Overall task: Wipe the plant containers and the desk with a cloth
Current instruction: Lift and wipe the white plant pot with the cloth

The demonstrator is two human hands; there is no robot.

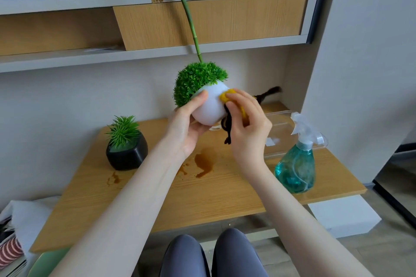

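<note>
My left hand (188, 123) grips a round white pot (210, 108) holding a bushy green artificial plant (195, 83), lifted above the wooden desk (202, 195) and tilted to the left. My right hand (246, 128) presses a yellow cloth (227, 94) with dark strands hanging below against the pot's right side. A second plant in a black pot (127, 153) stands on the desk at the left. Brown liquid stains (203, 162) lie on the desk under my hands.
A spray bottle with blue-green liquid (296, 164) stands at the desk's right. A clear plastic lid or tray (279, 123) lies behind it. A tall green stalk (186, 11) rises behind the held pot. Shelves run along the wall above. My knees are below the desk's front edge.
</note>
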